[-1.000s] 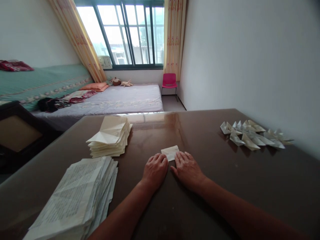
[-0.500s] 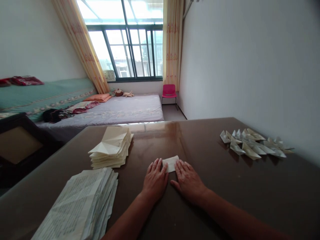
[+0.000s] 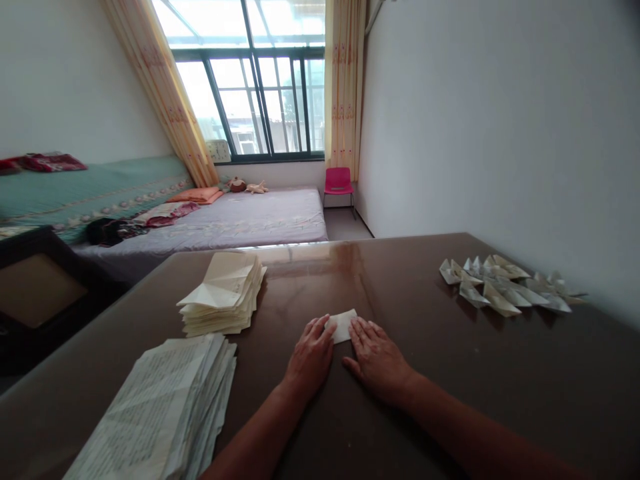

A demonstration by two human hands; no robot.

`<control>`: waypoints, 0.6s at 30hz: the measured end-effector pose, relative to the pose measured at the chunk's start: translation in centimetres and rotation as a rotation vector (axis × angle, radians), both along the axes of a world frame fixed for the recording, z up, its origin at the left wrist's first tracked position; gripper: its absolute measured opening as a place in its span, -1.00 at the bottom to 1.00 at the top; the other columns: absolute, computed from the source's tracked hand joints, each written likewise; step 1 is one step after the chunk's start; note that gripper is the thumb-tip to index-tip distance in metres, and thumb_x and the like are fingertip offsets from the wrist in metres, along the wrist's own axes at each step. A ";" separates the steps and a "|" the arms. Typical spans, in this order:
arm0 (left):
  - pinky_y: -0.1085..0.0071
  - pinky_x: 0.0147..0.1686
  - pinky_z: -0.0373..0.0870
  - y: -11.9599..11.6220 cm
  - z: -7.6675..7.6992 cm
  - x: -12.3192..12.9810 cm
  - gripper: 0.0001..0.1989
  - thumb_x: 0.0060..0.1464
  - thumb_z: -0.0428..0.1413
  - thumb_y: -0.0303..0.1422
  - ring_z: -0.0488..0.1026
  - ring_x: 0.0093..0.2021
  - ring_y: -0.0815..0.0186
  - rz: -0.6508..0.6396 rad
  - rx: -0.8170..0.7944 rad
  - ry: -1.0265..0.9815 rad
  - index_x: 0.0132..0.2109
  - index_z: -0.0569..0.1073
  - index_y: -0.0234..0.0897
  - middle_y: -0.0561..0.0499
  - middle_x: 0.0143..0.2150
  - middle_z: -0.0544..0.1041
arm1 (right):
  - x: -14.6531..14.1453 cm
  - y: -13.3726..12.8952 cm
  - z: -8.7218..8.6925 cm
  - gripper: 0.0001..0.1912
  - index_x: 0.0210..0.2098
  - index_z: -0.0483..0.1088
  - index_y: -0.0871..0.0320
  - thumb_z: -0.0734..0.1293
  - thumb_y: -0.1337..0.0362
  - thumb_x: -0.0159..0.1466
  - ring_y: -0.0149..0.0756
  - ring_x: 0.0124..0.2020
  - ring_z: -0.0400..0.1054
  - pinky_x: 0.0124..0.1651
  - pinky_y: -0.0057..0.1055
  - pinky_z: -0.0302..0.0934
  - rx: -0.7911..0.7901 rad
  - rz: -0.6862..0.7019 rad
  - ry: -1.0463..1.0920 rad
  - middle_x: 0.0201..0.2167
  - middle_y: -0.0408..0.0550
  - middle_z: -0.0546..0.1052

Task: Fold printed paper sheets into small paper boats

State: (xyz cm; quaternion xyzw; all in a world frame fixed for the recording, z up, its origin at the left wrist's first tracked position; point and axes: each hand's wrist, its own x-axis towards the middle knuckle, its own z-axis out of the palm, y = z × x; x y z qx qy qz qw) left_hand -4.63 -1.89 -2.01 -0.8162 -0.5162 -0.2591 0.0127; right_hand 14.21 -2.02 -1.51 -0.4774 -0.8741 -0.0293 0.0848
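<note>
A small folded piece of white paper point(image 3: 342, 326) lies flat on the brown table point(image 3: 390, 293), between my two hands. My left hand point(image 3: 311, 353) rests palm down at the paper's left side, its thumb and fingertips on the edge. Over the right edge lie the fingertips of my right hand point(image 3: 377, 357), stretched out flat with the thumb apart on the tabletop. Both hands press from above and neither is wrapped around anything. The parts of the paper under the fingers are hidden.
On the left stand a stack of folded cream paper point(image 3: 225, 293) and, nearer, a stack of printed sheets point(image 3: 150, 407). Several folded paper boats point(image 3: 500, 287) sit at the far right by the wall. Beyond the table are a bed point(image 3: 260, 213) and a pink chair point(image 3: 339, 181).
My left hand has shifted slightly, with its fingers drawn a little closer together over the paper's left edge. The right hand and the paper stay nearly in place.
</note>
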 end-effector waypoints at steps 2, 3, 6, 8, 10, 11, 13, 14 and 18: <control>0.21 0.11 0.38 0.1 -0.1 -0.1 -0.60 0.20 -0.06 -0.47 0.31 0.15 0.25 -0.030 -0.018 -0.060 0.16 0.34 -0.16 -0.07 0.17 0.38 | -0.1 -0.2 0.3 -0.33 0.25 0.17 0.41 0.08 0.00 0.36 -0.02 0.31 0.03 0.31 -0.11 -0.11 -0.014 -0.003 -0.002 0.27 0.27 0.18; 0.23 0.11 0.39 0.1 0.0 0.0 -0.59 0.20 -0.06 -0.47 0.32 0.13 0.26 -0.031 -0.027 -0.077 0.17 0.33 -0.17 -0.07 0.16 0.38 | -0.2 -0.3 0.5 -0.33 0.25 0.17 0.41 0.07 0.01 0.36 -0.02 0.31 0.02 0.31 -0.09 -0.12 -0.025 -0.011 -0.004 0.27 0.26 0.17; 0.21 0.09 0.39 0.1 0.3 0.1 -0.65 0.20 -0.04 -0.45 0.32 0.09 0.23 -0.012 -0.052 -0.078 0.10 0.41 -0.17 -0.07 0.11 0.41 | -0.5 -0.6 1.2 -0.33 0.25 0.17 0.41 0.09 0.01 0.35 0.04 0.30 0.02 0.29 0.04 -0.14 -0.059 -0.072 -0.020 0.27 0.30 0.17; 0.19 0.07 0.40 0.1 0.6 0.2 -0.70 0.19 -0.02 -0.44 0.33 0.05 0.21 -0.019 -0.065 -0.065 0.01 0.48 -0.16 -0.06 0.03 0.46 | -0.6 -0.7 1.6 -0.32 0.25 0.16 0.42 0.11 0.00 0.34 0.09 0.30 0.02 0.26 0.12 -0.15 -0.074 -0.120 -0.034 0.26 0.33 0.17; 0.19 0.06 0.41 0.0 0.9 0.3 -0.72 0.19 -0.02 -0.43 0.34 0.01 0.21 -0.029 -0.065 -0.067 -0.03 0.50 -0.15 -0.04 -0.02 0.48 | -0.6 -0.7 1.8 -0.32 0.25 0.17 0.43 0.11 0.01 0.34 0.11 0.29 0.03 0.25 0.15 -0.15 -0.083 -0.155 -0.047 0.25 0.36 0.18; 0.19 0.05 0.41 0.0 1.0 0.3 -0.73 0.19 -0.01 -0.44 0.34 0.00 0.21 -0.029 -0.063 -0.071 -0.03 0.51 -0.15 -0.04 -0.03 0.48 | -0.6 -0.7 1.8 -0.33 0.24 0.18 0.43 0.10 0.02 0.35 0.11 0.29 0.03 0.25 0.15 -0.16 -0.081 -0.163 -0.050 0.25 0.37 0.18; 0.19 0.05 0.41 0.0 1.0 0.3 -0.73 0.19 -0.01 -0.43 0.33 0.00 0.20 -0.024 -0.061 -0.076 -0.03 0.51 -0.16 -0.04 -0.03 0.48 | -0.4 -0.7 1.6 -0.36 0.25 0.18 0.39 0.08 0.03 0.36 0.07 0.31 -0.02 0.26 0.15 -0.19 -0.061 -0.126 -0.039 0.26 0.32 0.17; 0.19 0.05 0.41 0.0 1.0 0.4 -0.73 0.19 0.00 -0.43 0.33 0.00 0.20 -0.022 -0.061 -0.076 -0.03 0.51 -0.16 -0.05 -0.03 0.48 | -0.3 -0.7 1.5 -0.37 0.26 0.16 0.35 0.07 0.03 0.37 0.03 0.33 -0.04 0.28 0.13 -0.21 -0.049 -0.076 -0.026 0.28 0.27 0.17; 0.19 0.05 0.41 0.1 0.8 0.4 -0.73 0.19 0.00 -0.44 0.33 0.00 0.20 -0.032 -0.063 -0.070 -0.03 0.51 -0.19 -0.05 -0.02 0.49 | -0.2 -0.7 1.1 -0.40 0.29 0.14 0.23 0.04 0.02 0.38 -0.07 0.33 -0.04 0.31 0.06 -0.23 -0.037 0.072 0.036 0.29 0.14 0.18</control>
